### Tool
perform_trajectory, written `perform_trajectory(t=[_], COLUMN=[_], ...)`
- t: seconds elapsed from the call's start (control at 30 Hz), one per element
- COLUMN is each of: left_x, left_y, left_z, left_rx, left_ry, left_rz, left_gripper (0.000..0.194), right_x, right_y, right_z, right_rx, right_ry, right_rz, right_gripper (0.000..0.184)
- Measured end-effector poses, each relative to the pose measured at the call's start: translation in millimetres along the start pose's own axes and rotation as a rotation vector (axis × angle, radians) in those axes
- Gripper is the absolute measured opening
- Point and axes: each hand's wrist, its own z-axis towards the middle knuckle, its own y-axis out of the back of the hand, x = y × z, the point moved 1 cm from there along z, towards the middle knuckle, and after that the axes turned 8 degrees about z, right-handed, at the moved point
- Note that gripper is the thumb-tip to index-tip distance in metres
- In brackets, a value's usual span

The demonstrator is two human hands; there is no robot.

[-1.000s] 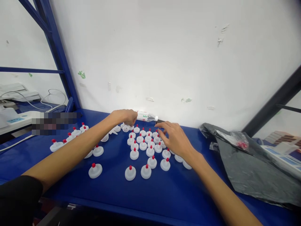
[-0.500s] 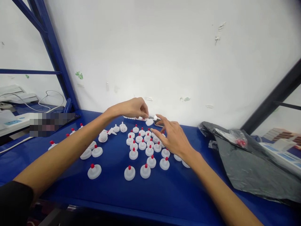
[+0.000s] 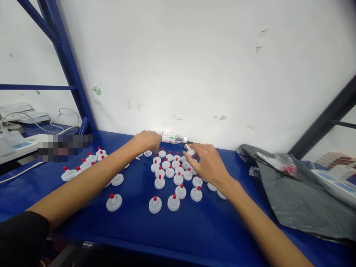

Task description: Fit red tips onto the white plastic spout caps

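Note:
My left hand (image 3: 148,141) reaches over the back of the table, its fingers pinched together and pointing down at the red tip of a white nozzle lid (image 3: 156,160). In the fingers of my right hand (image 3: 204,158) is a white nozzle lid (image 3: 190,151), tilted, its bare nozzle pointing up and left. Between and below my hands stand many round white lids with red tips, such as one lid (image 3: 173,203) near the front. Partly hidden behind my left forearm are further lids (image 3: 117,180).
A plastic bottle (image 3: 170,137) with a white cap lies on its side against the wall. A dark plastic bag (image 3: 300,200) with a clear bag of red pieces (image 3: 287,169) lies at right. More red-tipped lids (image 3: 69,174) stand at left, near a blue rack post (image 3: 69,66).
My left hand has moved left and down from beside my right hand, uncovering the bottle. The lid that was between my hands is now in my right fingers.

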Motion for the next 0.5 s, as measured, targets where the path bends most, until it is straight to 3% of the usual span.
perform_trajectory(t=[0.2, 0.5], left_x=[4, 6], left_y=[-11.7, -12.2], left_z=[13, 21], left_rx=[0.075, -0.028], left_ry=[0.006, -0.083], left_rz=[-0.011, 0.042], left_gripper=[0.044, 0.042], right_x=[2, 2], right_y=[0, -1], right_z=[0, 0], right_rx=[0.029, 0.050], right_ry=[0.030, 0.034], right_rz=[-0.007, -0.018], right_gripper=[0.023, 0.023])
